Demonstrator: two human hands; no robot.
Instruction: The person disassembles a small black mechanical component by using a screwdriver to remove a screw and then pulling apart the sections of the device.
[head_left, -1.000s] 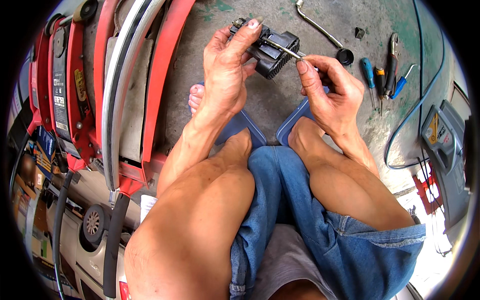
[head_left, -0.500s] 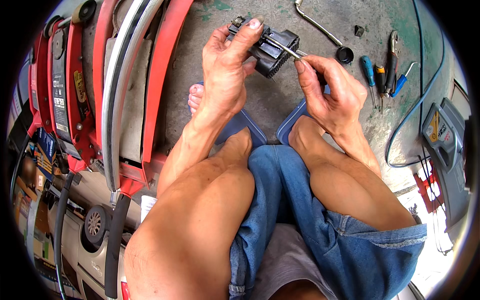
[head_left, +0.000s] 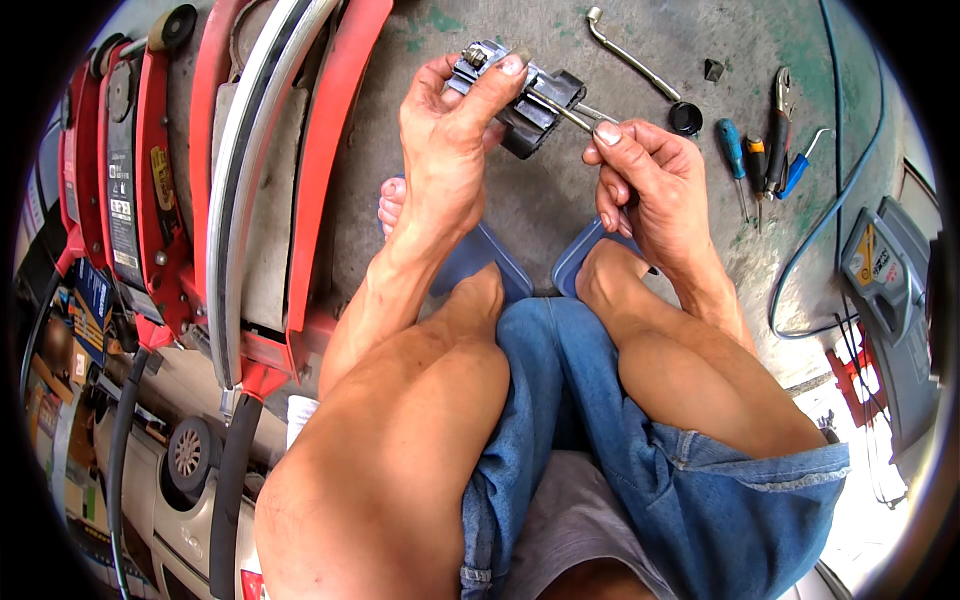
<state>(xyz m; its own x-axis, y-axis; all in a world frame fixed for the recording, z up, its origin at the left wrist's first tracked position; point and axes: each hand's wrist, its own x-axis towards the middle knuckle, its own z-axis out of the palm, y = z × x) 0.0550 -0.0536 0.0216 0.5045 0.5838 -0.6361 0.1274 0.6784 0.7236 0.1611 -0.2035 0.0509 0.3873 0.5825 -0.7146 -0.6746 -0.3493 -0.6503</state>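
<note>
My left hand (head_left: 440,130) is closed around a dark mechanical part (head_left: 528,128) with a black ribbed or notched body and a small spring-like piece at its far left end. Its thumb presses on top of the part. A thin metal rod (head_left: 562,110) lies along the part and sticks out to the right. Thumb and fingers of my right hand (head_left: 660,175) pinch around the rod's outer end. Behind it, a second metal rod (head_left: 598,114) protrudes from the part. My right palm is hidden.
On the concrete floor to the right lie an L-shaped socket wrench (head_left: 635,55), a black cap (head_left: 685,118), a small black block (head_left: 713,69), a teal screwdriver (head_left: 732,145), pliers (head_left: 780,120) and a blue-handled pick (head_left: 798,172). A blue hose (head_left: 855,175) curves beyond. Red jacks (head_left: 325,150) stand left.
The dark part has turned in my left hand, and its second rod shows more plainly. My right hand has shifted slightly left and down, its fingers rolled round the rod's end.
</note>
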